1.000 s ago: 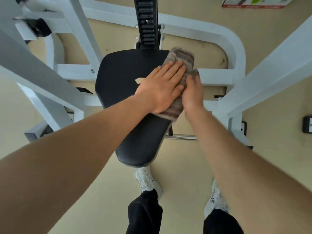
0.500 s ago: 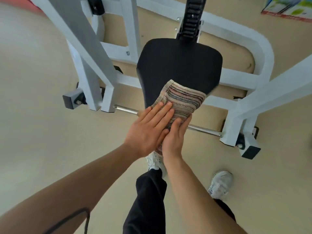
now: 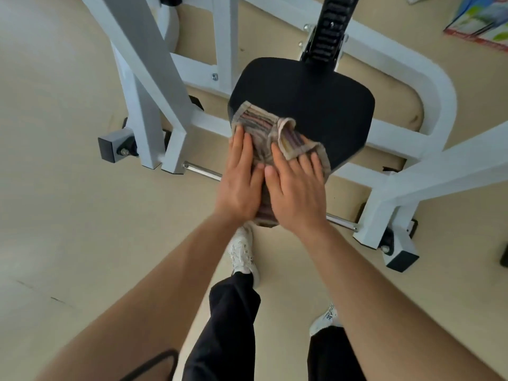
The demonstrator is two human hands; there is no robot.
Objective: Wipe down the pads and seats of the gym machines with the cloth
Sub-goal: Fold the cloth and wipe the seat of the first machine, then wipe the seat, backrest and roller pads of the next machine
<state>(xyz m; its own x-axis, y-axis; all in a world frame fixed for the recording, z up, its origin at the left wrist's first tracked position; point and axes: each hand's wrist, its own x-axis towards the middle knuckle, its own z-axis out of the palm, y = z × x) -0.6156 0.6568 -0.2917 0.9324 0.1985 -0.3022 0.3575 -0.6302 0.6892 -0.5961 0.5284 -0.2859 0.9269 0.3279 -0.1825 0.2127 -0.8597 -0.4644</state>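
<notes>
A black padded seat (image 3: pixel 310 105) of a white gym machine lies below me, narrowing toward my legs. A striped, rumpled cloth (image 3: pixel 261 127) is spread over the seat's near left part. My left hand (image 3: pixel 242 177) presses flat on the cloth with straight fingers. Beside it, touching, my right hand (image 3: pixel 298 188) also lies flat on the cloth, and a fold of the cloth covers its fingertips. The narrow near end of the seat is hidden under both hands.
The white machine frame (image 3: pixel 428 171) surrounds the seat, with a slanted beam (image 3: pixel 143 56) at the left and black end caps at its feet. A black toothed adjustment post (image 3: pixel 327 26) rises behind the seat. A chrome bar (image 3: pixel 203 170) runs under it. My shoes stand on the beige floor.
Both hands slid the cloth from the seat's far right down toward its near end. The hands now lie side by side and the cloth has bunched up.
</notes>
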